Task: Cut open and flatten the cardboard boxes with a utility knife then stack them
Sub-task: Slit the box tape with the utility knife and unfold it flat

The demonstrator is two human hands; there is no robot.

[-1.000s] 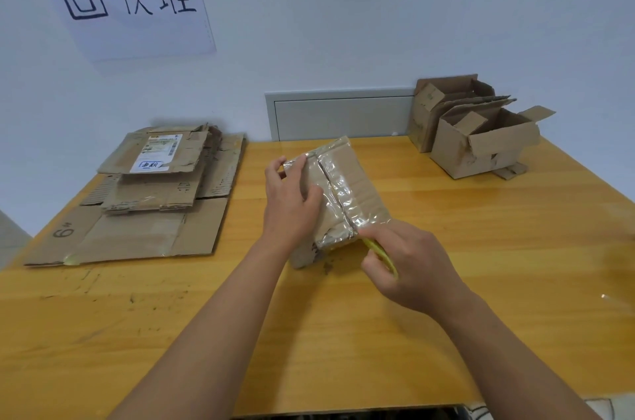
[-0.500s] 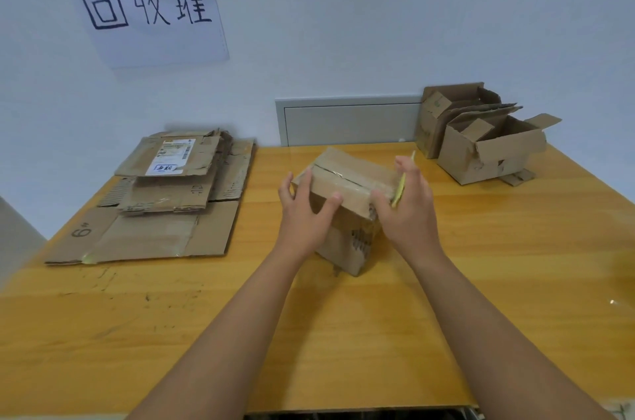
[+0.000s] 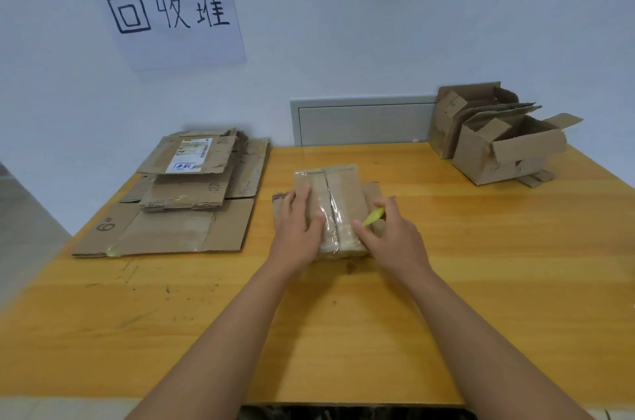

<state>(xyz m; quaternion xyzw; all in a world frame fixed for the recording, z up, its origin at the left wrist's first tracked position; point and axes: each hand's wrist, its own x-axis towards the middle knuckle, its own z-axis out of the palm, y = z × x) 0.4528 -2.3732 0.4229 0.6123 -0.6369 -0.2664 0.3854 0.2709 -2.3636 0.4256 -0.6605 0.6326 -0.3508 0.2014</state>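
Going left to right here. Far left on the wooden table (image 3: 446, 282) there's one stack of flattened boxes (image 3: 182, 199). I count roughly four or five layers, hard to be exact since the top ones overlap. The biggest sheet is on the bottom with a "6" scrawled on its near-left corner, and the top piece has one white shipping label (image 3: 190, 156). On the wall above it hangs one paper sign (image 3: 168, 12) with a drawn square and handwritten characters.

Middle of the table: one taped box (image 3: 335, 199), lying flat, clear tape running down its centre seam and side flaps sticking out left and right. Both hands are on it. The left hand (image 3: 297, 225) lies on the left half, fingers fairly straight and pressing down, thumb reaching toward the seam, not really gripping anything. The right hand (image 3: 391, 237) sits at the near-right corner of the box with a yellow-green utility knife (image 3: 374, 216) held in its curled fingers, only a short bit poking out. Can't see the blade.

Behind the box, against the wall, one grey panel (image 3: 364, 122).

Far right corner: two open boxes (image 3: 498, 144) not flattened yet, one in front of the other, touching, flaps up, and some loose cardboard sheets wedged between them.
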